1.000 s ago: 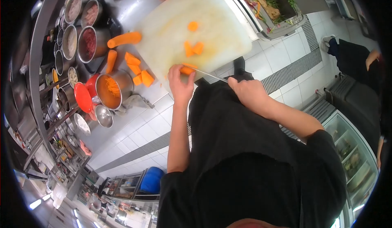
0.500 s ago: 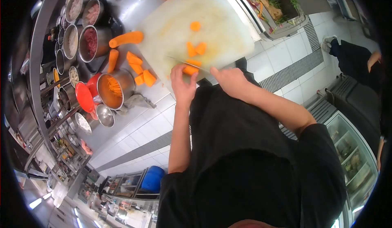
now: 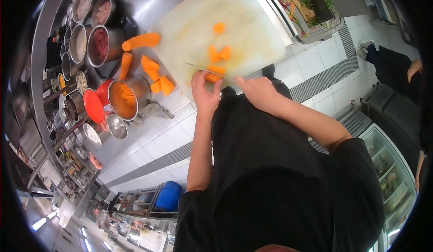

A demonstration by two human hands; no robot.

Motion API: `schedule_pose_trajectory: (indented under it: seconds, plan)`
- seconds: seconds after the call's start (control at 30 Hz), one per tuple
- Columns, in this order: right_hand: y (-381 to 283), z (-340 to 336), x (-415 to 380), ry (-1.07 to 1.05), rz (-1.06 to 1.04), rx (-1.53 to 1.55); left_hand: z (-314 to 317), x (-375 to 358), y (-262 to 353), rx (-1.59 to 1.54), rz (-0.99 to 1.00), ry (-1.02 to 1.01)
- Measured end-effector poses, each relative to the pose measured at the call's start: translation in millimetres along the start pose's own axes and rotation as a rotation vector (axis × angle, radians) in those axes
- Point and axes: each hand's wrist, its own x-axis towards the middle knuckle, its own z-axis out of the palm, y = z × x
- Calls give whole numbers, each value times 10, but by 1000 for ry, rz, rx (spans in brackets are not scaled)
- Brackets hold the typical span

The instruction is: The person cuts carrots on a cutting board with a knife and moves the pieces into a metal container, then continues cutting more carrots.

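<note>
My left hand (image 3: 204, 94) presses its fingertips on an orange carrot piece (image 3: 210, 77) at the near edge of a white cutting board (image 3: 194, 22). My right hand (image 3: 255, 91) grips a knife (image 3: 208, 70) whose thin blade lies across the board just beyond that piece. Three more cut carrot pieces (image 3: 219, 53) lie on the board a little further out. My black sleeves and torso fill the lower part of the view.
Left of the board lie whole carrots (image 3: 140, 41) and carrot chunks (image 3: 153, 74), beside a steel pot of shredded carrot (image 3: 124, 99) and a red container (image 3: 94, 106). Round steel ingredient tubs (image 3: 99, 46) line the left. A tray of peelings (image 3: 311, 6) sits right of the board. Another person (image 3: 399, 69) stands at the right.
My right hand has moved left toward my left hand, bringing the knife blade from the board's near edge across the carrot piece. My left hand has stayed on the piece.
</note>
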Motion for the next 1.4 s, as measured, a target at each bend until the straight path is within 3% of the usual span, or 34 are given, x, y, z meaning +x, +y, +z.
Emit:
schedule_pose_trajectory:
  seconds: [0.07,0.17,0.23,0.33,0.5,0.6,0.67,1.1,1.2,1.4]
  plan:
    - [-15,73,146,102,-63,11,-22,0,21,6,14,-1]
    - [-17,75,219,7,-36,-60,-22,-45,35,0,-37,-32]
    - [40,50,245,-34,-24,-98,10,-52,75,61,106,14]
    - [124,8,292,-62,-29,-46,18,-3,135,179,127,-35]
    - [169,-96,55,-35,-48,-113,-161,21,388,344,-57,-163]
    - [149,-56,-53,17,-67,-90,-129,3,294,297,-62,-119]
    - [121,-28,-87,-44,-15,-111,-114,-82,201,82,-33,-10]
    - [-63,-463,-557,-99,59,-82,19,-113,57,28,-33,3]
    - [-89,-446,-472,-180,106,-86,34,-115,32,3,-34,24]
    - [-35,34,83,-7,-18,-43,-29,-66,133,-77,-83,-5]
